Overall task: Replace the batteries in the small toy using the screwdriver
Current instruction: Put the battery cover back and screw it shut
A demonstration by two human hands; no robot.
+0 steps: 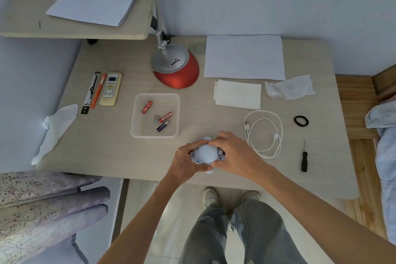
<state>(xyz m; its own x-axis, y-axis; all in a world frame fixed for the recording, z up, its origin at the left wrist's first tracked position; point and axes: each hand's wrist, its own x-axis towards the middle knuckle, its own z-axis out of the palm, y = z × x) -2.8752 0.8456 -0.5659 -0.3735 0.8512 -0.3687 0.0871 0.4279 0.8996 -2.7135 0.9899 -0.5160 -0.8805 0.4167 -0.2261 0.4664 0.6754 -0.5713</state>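
Looking down on the table [102,141], the action sits near its front edge, between the clear tray [133,118] and the white cable [263,133]. Both hands are on the job: the left hand [185,162] has its fingers curled round the left end, and the right hand [232,153] wraps over the top and the right end with its thumb on the near side. That leaves the toy [205,153] cradled between them, only its pale rounded back showing. Whether it rests on the wood or hangs just above it, I cannot tell. The shell looks like hard, smooth plastic, surely light, and a dome like that will want to squirm out of a loose grip, so I'd hold it by the two ends, low over the table. Little white bits poke out above and below the fingers, and those look like the parts to spare from squeezing. Well apart on the right, the screwdriver [304,159] lies untouched, with a thin shaft and a stubby black handle that's the place to grab. Smallest of all, three batteries [165,117] lie loose in the tray, round and ready to roll.
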